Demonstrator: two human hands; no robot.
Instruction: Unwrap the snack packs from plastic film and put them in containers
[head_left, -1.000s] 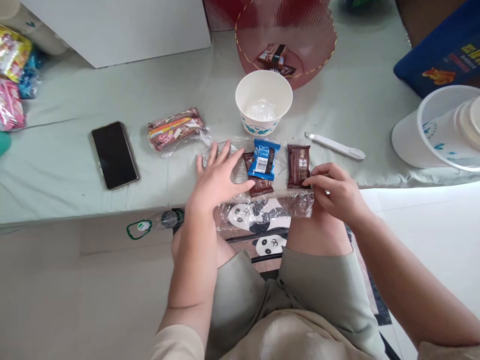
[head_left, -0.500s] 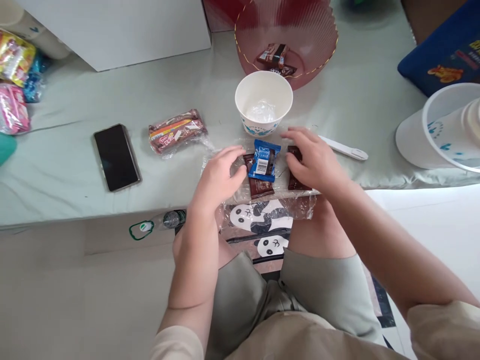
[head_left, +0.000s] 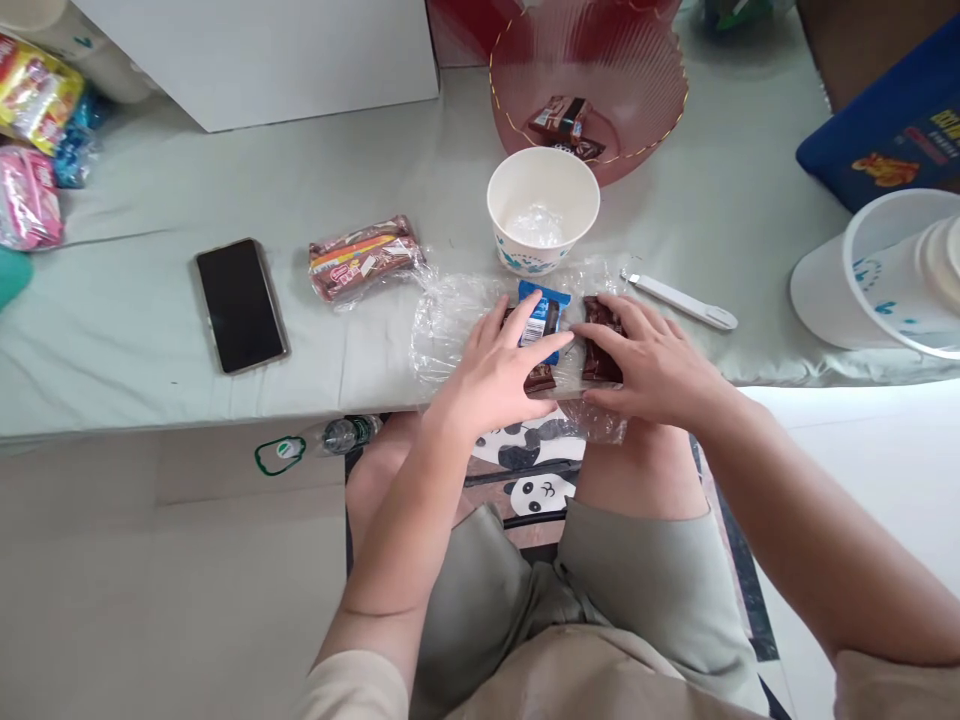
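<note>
My left hand (head_left: 499, 370) lies with fingers spread over a blue snack packet (head_left: 553, 305) and the brown packet (head_left: 540, 378) beneath it, partly covering both. Around the right side of another brown packet (head_left: 600, 345) curves my right hand (head_left: 651, 355), its fingers apart and touching or very near the wrapper. Clear plastic wrap (head_left: 442, 325) spreads under the packets and hangs over the table edge. Just beyond them a white paper bowl (head_left: 544, 245) holds crumpled clear plastic. A white utility knife (head_left: 682, 301) rests to the right of my right hand.
A pink ribbed bowl (head_left: 637, 110) with several brown packets stands behind the paper bowl. Left are a wrapped snack pack (head_left: 367, 262) and a phone (head_left: 241, 306). A white bin (head_left: 825, 290) with paper cups and a blue bag (head_left: 885, 120) stand right; a white box (head_left: 262, 60) is behind.
My left hand has moved right, from beside the blue packet to over it. My right hand has shifted slightly down and right, around the right-hand brown packet. The view has moved a little.
</note>
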